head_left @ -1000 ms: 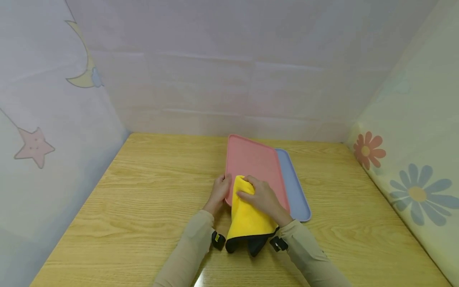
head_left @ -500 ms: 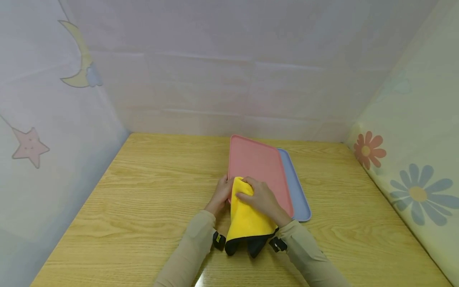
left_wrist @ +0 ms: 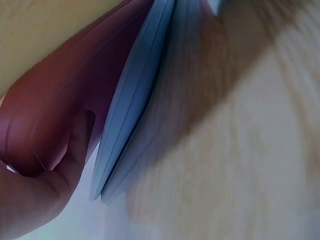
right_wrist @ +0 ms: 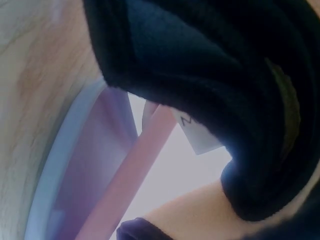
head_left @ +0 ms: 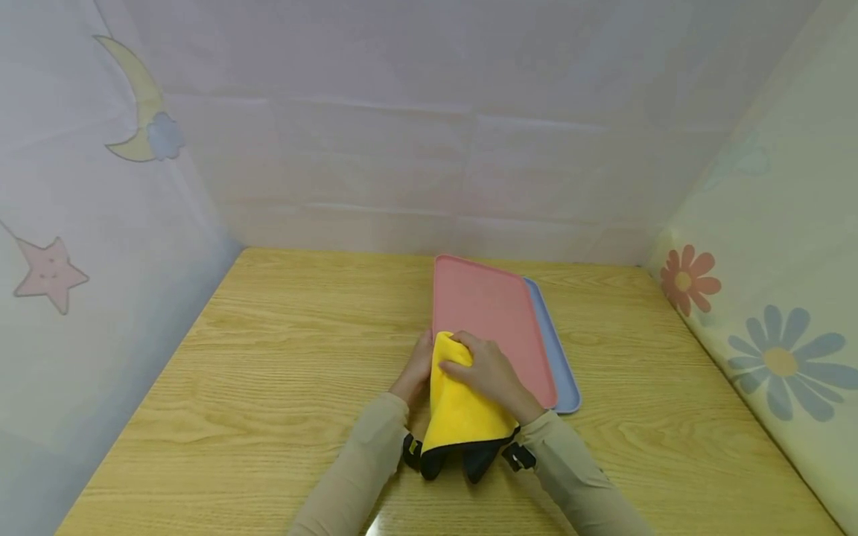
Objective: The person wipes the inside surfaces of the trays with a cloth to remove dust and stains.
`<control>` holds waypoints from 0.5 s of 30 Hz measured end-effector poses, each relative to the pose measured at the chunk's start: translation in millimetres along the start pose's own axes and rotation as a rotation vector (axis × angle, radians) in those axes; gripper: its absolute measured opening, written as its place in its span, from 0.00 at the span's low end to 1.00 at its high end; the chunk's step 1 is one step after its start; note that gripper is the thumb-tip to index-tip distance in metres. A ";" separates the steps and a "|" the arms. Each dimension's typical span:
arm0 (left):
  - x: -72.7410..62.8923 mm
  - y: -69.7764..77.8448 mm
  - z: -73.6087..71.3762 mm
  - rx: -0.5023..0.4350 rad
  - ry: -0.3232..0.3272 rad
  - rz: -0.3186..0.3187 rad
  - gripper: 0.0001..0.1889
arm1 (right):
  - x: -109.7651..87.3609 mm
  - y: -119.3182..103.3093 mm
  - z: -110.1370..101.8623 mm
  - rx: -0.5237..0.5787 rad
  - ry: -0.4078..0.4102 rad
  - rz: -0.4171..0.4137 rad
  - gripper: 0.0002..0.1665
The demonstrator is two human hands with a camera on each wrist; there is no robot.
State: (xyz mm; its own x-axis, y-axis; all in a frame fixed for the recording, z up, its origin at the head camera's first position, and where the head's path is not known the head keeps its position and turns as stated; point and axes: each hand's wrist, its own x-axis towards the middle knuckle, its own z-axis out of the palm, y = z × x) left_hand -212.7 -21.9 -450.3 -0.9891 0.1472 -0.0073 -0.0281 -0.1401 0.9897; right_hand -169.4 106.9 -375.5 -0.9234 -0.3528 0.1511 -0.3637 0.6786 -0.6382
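Note:
A pink tray [head_left: 485, 313] is held slightly raised over a blue tray [head_left: 568, 387], which lies on the table and is mostly covered. My left hand [head_left: 418, 365] grips the pink tray's near left edge. In the left wrist view, curled fingers [left_wrist: 75, 150] sit beneath that tray, with a gap down to the blue one. My right hand [head_left: 492, 372] holds a yellow cloth [head_left: 462, 417] with a black border against the near left part of the pink tray. The cloth's dark underside [right_wrist: 185, 50] and a white tag [right_wrist: 200, 132] show in the right wrist view.
A wooden table [head_left: 302, 335] extends on all sides of the trays. Patterned cloth walls stand at its back, left and right, with a printed moon [head_left: 137, 104] on the left and flowers [head_left: 780, 362] on the right.
The pink tray has shifted a little right, covering more of the blue tray. My left hand has moved right with it, now partly behind the cloth. My right hand and the cloth have barely moved.

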 end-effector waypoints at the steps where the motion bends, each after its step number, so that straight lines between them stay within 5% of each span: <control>1: -0.4 -0.6 0.5 -0.001 -0.009 0.002 0.07 | 0.0 0.0 0.1 0.002 -0.002 -0.002 0.19; 7: 0.5 -0.3 2.2 -0.043 -0.063 0.040 0.10 | -0.4 -0.2 0.2 0.010 -0.008 -0.006 0.18; 12: 49.9 -74.1 -6.9 -0.073 -0.113 0.154 0.11 | -1.3 -1.2 -0.4 0.012 -0.015 -0.004 0.19; 14: 72.0 -108.0 -10.3 -0.080 -0.117 0.142 0.11 | -1.6 -1.9 -1.0 0.014 -0.016 0.000 0.19; 15: 71.4 -106.8 -8.2 -0.046 -0.089 0.099 0.12 | -1.8 -2.3 -1.3 0.014 -0.016 0.001 0.19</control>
State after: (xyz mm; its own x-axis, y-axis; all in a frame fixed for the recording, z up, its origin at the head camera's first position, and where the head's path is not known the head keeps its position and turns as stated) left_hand -281.5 -4.5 -557.7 -0.9706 0.2167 0.1046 0.0601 -0.2027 0.9774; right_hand -167.1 106.8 -373.3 -0.9217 -0.3623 0.1385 -0.3609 0.6700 -0.6487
